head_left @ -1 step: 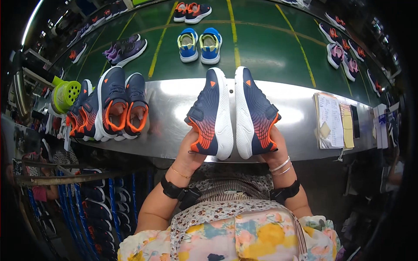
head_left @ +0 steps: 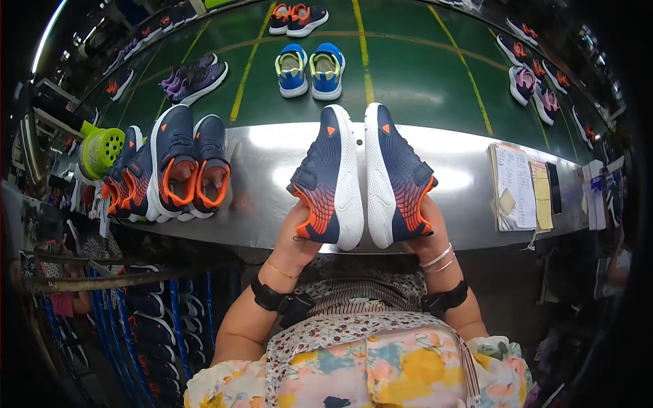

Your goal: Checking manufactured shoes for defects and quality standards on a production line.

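Two navy sneakers with orange heels and white soles are held up side by side, toes pointing away and soles turned toward each other. My left hand (head_left: 294,231) grips the left sneaker (head_left: 323,170) by its heel end. At the heel of the right sneaker (head_left: 400,170), my right hand (head_left: 432,224) has hold in the same way. Most fingers of both hands are hidden by the shoes. A narrow gap parts the two white soles. Each upper has a strap and a small orange triangle near the toe.
Beneath the sneakers runs a metal table (head_left: 265,156). Several matching navy sneakers (head_left: 173,139) are bunched on its left, by a lime-green perforated cup (head_left: 105,151). Papers (head_left: 515,190) lie right. Beyond, a green conveyor belt (head_left: 415,75) carries blue shoes (head_left: 292,78) and purple ones (head_left: 201,83).
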### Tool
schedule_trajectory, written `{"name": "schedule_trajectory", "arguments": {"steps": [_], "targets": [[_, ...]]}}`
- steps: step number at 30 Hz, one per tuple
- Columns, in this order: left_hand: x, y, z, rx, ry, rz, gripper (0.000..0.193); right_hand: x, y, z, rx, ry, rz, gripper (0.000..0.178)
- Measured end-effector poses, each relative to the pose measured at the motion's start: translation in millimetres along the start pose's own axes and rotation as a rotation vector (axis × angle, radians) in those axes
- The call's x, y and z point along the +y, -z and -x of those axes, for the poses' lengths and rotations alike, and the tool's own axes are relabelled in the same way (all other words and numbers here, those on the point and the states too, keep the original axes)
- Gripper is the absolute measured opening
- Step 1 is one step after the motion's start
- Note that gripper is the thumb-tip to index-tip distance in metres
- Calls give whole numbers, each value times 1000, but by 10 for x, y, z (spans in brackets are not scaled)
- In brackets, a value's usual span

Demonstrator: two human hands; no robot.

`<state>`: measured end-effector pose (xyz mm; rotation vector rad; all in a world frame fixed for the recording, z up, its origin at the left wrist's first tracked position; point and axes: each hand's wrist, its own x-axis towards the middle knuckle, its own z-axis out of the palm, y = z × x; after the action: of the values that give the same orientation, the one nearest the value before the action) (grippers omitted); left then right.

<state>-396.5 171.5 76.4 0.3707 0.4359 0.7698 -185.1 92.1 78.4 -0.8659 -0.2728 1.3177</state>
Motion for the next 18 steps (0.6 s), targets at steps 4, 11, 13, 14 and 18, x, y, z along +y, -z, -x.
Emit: {"name": "schedule_trajectory", "arguments": {"steps": [4, 11, 13, 14, 18], "targets": [[-29, 2, 17, -124, -30, -12, 41, 12, 17, 13, -57, -42, -95, 29], [-53, 48, -9, -18, -1, -39, 42, 25, 21, 19, -90, -48, -76, 29], [-51, 46, -3, -92, -3, -14, 43, 26, 27, 30, -125, -45, -108, 29], [-53, 37, -10, -65, 7, -20, 43, 27, 30, 30, -103, -54, -134, 30], [-48, 5, -8, -59, 2, -59, 43, 33, 37, 38, -128, -4, -38, 31]]}}
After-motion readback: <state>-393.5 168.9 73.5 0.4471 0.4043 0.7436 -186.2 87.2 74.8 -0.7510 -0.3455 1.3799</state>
